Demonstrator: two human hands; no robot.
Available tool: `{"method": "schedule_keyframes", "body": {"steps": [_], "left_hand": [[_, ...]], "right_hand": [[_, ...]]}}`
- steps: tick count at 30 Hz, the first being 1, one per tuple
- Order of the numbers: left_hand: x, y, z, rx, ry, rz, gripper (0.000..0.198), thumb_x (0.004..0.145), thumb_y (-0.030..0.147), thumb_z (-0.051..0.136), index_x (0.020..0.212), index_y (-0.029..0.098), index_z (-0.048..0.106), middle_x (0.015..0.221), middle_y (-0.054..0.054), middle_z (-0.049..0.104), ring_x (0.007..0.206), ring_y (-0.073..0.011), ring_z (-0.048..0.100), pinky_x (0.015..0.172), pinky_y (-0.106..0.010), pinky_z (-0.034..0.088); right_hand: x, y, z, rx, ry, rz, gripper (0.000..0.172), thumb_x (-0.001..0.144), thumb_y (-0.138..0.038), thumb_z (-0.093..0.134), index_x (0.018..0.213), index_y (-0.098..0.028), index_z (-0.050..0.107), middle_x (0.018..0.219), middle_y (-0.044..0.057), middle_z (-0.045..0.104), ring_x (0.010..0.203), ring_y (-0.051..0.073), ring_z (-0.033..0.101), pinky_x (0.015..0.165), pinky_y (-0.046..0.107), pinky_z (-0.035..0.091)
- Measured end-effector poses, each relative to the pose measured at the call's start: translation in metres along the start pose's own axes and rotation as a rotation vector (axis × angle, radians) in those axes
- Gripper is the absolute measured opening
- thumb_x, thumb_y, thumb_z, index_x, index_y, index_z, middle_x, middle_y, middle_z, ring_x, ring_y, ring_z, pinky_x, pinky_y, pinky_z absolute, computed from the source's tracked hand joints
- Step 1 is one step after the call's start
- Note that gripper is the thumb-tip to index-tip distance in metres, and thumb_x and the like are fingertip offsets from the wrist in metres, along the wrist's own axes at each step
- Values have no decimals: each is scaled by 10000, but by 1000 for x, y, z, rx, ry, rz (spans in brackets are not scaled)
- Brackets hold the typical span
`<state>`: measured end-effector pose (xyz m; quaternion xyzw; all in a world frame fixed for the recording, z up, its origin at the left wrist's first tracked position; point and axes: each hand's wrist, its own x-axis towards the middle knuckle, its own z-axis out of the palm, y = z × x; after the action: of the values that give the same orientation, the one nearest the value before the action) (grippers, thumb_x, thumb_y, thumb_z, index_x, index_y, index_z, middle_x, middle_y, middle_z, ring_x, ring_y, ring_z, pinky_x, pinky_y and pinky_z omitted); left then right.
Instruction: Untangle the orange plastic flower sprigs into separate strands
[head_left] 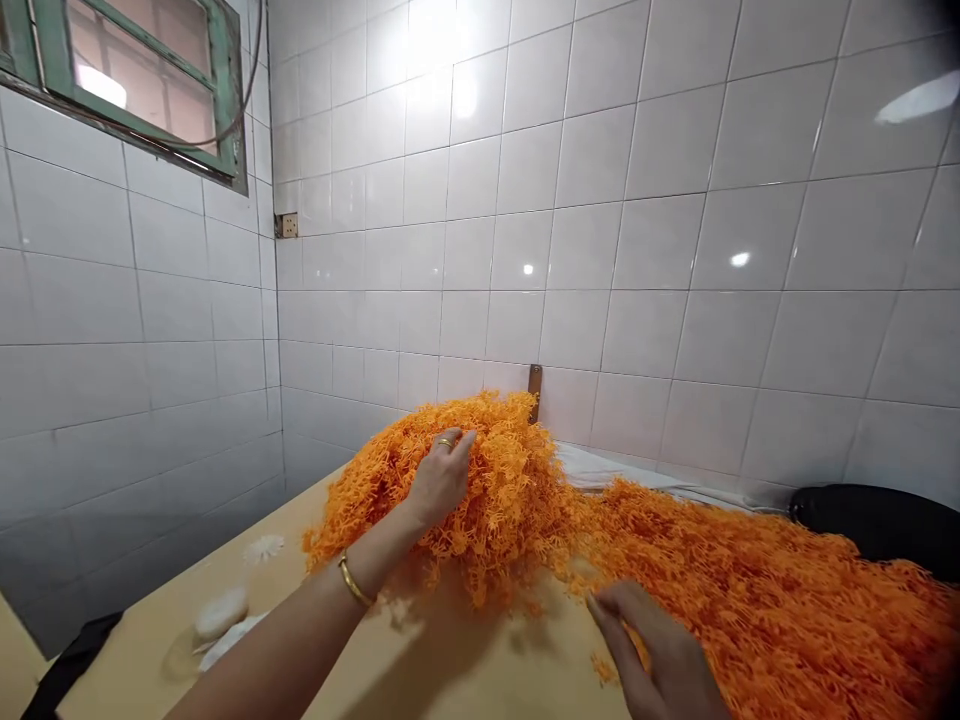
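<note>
A tall clump of orange, frilly, branching pieces [495,490] rises over the table. My left hand [439,480], with a ring and a gold bracelet, is closed on the clump's near side. Its fingertips are partly sunk among the strands. Lower right, my right hand [656,640] is closed in a pinch, thumb against forefinger, beside the edge of a wide spread of the same orange pieces [750,590]. What the pinch holds, if anything, is too small to tell. A few loose orange bits lie near the right hand.
The yellowish tabletop [292,670] meets white tiled walls. At left lie a pale rounded object [221,612] and a white frilly piece [264,547]. A black basin-like object [877,525] stands back right. White cloth [622,465] runs along the wall.
</note>
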<state>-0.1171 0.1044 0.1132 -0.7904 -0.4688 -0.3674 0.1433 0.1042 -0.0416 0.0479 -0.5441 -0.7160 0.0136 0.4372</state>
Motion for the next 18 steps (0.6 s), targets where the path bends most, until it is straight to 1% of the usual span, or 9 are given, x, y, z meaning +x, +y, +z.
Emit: {"method": "schedule_keyframes", "body": {"steps": [1, 3, 5, 6, 8, 10, 12, 14, 18], "left_hand": [[1, 1, 3, 44, -25, 37, 444, 839, 239, 295, 1280, 194, 327, 1250, -144, 393, 1109, -235, 409, 811, -331, 408], [3, 2, 9, 127, -72, 86, 530, 797, 287, 386, 1309, 208, 275, 1305, -133, 349, 1188, -267, 316, 888, -387, 348], [5, 1, 15, 191, -125, 99, 633, 741, 332, 461, 1323, 217, 239, 1347, -119, 311, 1206, -284, 282, 919, -429, 297], [6, -2, 18, 214, -149, 97, 670, 716, 344, 486, 1323, 217, 235, 1362, -111, 296, 1212, -287, 270, 924, -438, 282], [10, -8, 23, 248, -179, 87, 702, 678, 333, 515, 1317, 215, 247, 1381, -99, 274, 1223, -283, 251, 923, -435, 269], [15, -16, 27, 277, -186, 76, 712, 651, 286, 530, 1308, 222, 265, 1385, -98, 267, 1228, -278, 247, 916, -424, 267], [21, -23, 29, 295, -185, 66, 733, 632, 250, 540, 1311, 224, 263, 1380, -109, 273, 1228, -278, 251, 908, -417, 268], [27, -30, 29, 307, -194, 49, 747, 628, 237, 545, 1317, 228, 256, 1379, -114, 275, 1226, -283, 256, 908, -420, 265], [35, -34, 30, 321, -235, 0, 671, 660, 232, 534, 1291, 263, 309, 1380, -97, 282, 1221, -277, 266, 915, -436, 257]], "right_hand": [[23, -10, 2, 59, 33, 14, 256, 837, -382, 352, 707, -237, 517, 692, 49, 553, 640, 183, 530, 596, 312, 445], [72, -24, 15, 144, 171, 39, 255, 832, -367, 349, 912, -198, 522, 883, 85, 565, 776, 188, 533, 678, 310, 432], [113, -29, 36, 172, 266, 112, 358, 807, -386, 376, 1050, -143, 476, 994, 126, 534, 790, 184, 530, 686, 305, 422], [128, -28, 47, 170, 270, 149, 390, 796, -403, 385, 1058, -126, 468, 956, 125, 543, 757, 181, 529, 659, 298, 418], [147, -25, 68, 133, 183, 160, 313, 772, -396, 406, 896, -134, 526, 765, 71, 561, 644, 165, 508, 577, 272, 389], [154, -22, 81, 105, 102, 132, 218, 753, -346, 415, 660, -171, 506, 577, 7, 498, 541, 141, 454, 510, 248, 333], [152, -22, 85, 101, 73, 98, 220, 738, -292, 412, 541, -193, 418, 499, -26, 420, 495, 122, 401, 482, 234, 282], [145, -24, 82, 103, 59, 73, 219, 739, -270, 398, 535, -200, 365, 490, -41, 381, 486, 113, 375, 473, 226, 253], [122, -27, 69, 129, 17, 45, 241, 776, -287, 356, 555, -206, 304, 497, -47, 373, 480, 107, 364, 459, 220, 240]]}}
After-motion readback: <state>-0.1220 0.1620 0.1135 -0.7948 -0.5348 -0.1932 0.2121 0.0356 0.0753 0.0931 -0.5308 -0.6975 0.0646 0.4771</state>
